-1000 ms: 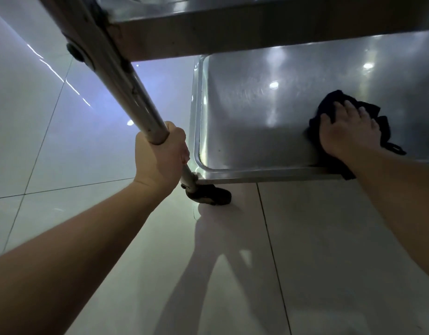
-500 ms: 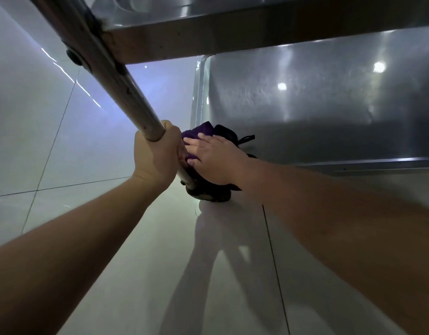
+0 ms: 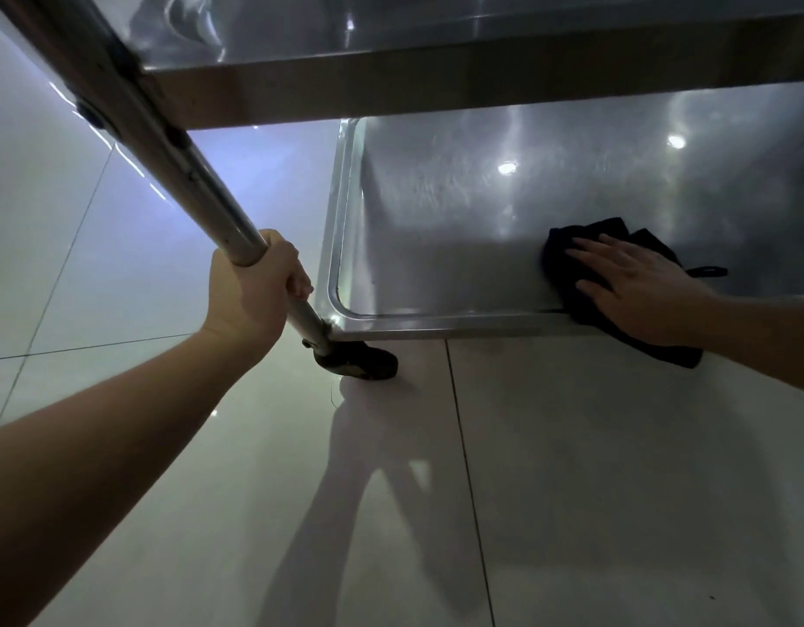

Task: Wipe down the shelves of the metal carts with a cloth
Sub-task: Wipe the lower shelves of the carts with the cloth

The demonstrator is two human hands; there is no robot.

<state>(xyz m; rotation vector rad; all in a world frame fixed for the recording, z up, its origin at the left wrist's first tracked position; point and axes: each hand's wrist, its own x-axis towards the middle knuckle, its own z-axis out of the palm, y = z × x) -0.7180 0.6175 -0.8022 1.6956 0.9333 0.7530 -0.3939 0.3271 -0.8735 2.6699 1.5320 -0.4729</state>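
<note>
**A:** We're looking down under the cart here, and the left hand (image 3: 255, 282) is wrapping tight around the cart's upright post (image 3: 183, 165), fingers fully clenched on the tube just above the corner of the bottom shelf (image 3: 436, 246).

**B:** And the right hand (image 3: 635, 287) is lying flat, fingers spread wide, pressing down on the dark cloth (image 3: 572, 269). It's not gripping the cloth, just pinning it under the palm.

**A:** Where's that cloth sitting?

**B:** Near the front edge of the bottom shelf, toward the right side. Part of it is lying on the shelf surface, and part is draping over the front rim (image 3: 459, 321) and hanging below it, beneath the wrist.

**A:** Ceiling lights are glinting off the shelf's steel, and the upper shelf (image 3: 436, 83) is looming across the top of the view.

**B:** Down at the corner, the black caster wheel (image 3: 359, 362) is resting on the pale tiled floor (image 3: 617, 491), just below the left hand. Shadows of the arms are falling across the tiles.
</note>
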